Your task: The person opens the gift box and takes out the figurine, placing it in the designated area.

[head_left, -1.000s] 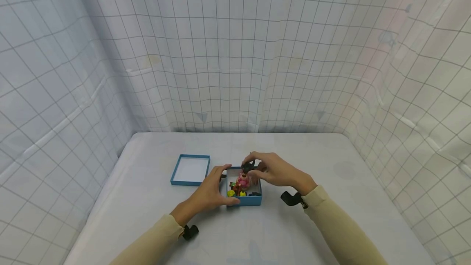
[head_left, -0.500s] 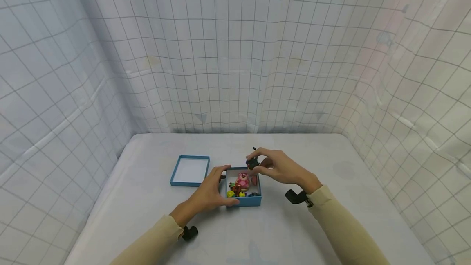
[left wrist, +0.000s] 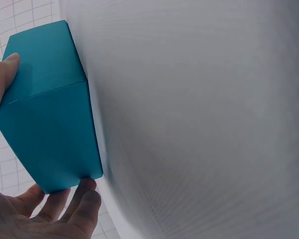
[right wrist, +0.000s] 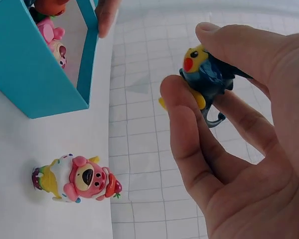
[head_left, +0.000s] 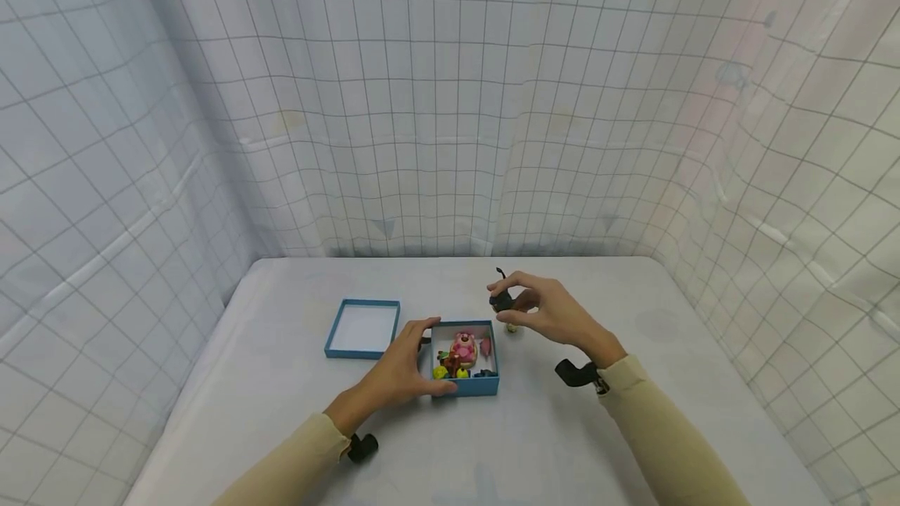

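Observation:
A blue box stands uncovered on the table with several figurines inside, among them a pink bear. My left hand grips its left side; in the left wrist view the thumb lies on one face of the box and the fingers on the opposite one. Behind the box and to its right, my right hand pinches a dark figurine above the table. The right wrist view shows this figurine with a yellow face, a red cheek and a curled dark tail, between thumb and fingers.
A blue-rimmed lid lies inside up, left of the box. Outside the box, a pink bear figurine with a strawberry on its head stands on the table, partly hidden under my right hand in the head view. Gridded white cloth surrounds the table.
My right hand has lifted the dark figurine out from over the box and carried it backward and to the right. My left hand keeps its grip on the box.

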Demonstrator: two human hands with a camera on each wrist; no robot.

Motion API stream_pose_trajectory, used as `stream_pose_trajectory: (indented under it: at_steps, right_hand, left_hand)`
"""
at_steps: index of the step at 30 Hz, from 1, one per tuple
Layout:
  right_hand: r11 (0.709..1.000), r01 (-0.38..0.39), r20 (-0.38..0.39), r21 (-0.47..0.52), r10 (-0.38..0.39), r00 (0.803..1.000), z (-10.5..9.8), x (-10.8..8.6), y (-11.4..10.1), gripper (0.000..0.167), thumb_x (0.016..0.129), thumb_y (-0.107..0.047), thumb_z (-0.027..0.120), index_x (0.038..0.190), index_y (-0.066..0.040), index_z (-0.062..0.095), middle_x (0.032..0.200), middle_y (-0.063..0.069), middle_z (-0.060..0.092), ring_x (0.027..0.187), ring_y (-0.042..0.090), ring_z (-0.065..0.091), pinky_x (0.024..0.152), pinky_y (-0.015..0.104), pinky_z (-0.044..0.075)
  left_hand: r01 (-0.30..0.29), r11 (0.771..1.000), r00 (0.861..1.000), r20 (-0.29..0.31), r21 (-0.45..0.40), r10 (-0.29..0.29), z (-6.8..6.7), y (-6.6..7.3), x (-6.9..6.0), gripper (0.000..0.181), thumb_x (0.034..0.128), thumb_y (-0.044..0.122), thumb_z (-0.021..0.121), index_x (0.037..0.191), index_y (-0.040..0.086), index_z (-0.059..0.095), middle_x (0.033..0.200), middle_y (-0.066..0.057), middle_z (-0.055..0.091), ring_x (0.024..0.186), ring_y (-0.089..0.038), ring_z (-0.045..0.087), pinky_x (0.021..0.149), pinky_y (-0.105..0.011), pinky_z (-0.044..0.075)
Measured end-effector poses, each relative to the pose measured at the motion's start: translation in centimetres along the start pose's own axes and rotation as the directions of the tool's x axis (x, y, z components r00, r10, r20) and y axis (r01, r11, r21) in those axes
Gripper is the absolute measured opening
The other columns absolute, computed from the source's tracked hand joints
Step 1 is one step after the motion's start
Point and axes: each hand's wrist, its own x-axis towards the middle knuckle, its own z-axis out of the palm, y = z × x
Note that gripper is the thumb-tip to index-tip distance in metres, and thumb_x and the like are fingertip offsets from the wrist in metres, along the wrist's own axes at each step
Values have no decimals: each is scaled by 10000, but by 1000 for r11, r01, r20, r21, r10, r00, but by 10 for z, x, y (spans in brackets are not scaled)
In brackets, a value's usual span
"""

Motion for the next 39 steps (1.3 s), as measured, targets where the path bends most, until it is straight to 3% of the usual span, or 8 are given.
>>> stream_pose_trajectory:
  at_steps: [6,17,23,39]
  right_hand:
    - [1000,-13,-59,-19,11,998,-8,-3,2,398,1028,-235,932,1383,-257,753,1491,15,816,853,141,776,823,304,609]
    - [996,-64,-115,-65,56,992,-20,-10,20,397,1020,-177,934,1362,-244,744,1371,31,800,877,138,817,855,316,607]
    - [989,-97,-142,-108,81,987,-27,-14,30,380,1067,-217,890,1418,-204,743,1372,52,803,891,136,792,853,308,582]
    - [987,-157,-145,-45,149,978,-37,-28,53,477,1124,-195,813,1568,-85,677,1257,100,801,962,100,841,868,288,601]
  left_hand:
    - [4,1000,1000,-5,9,-4,0,0,-1,1218,854,495,1062,1802,130,392,1768,-157,488,1522,-377,614,1276,-659,533]
    - [5,1000,1000,-7,0,-5,-1,3,-2,1208,856,468,1064,1799,121,393,1762,-156,489,1526,-389,612,1273,-671,532]
    - [3,1000,1000,-10,4,-3,0,3,-2,1208,854,470,1065,1797,116,397,1756,-168,493,1524,-385,611,1274,-669,532]
    - [3,1000,1000,-2,5,-3,1,2,-1,1200,864,485,1056,1798,126,394,1765,-181,487,1523,-386,612,1279,-669,531]
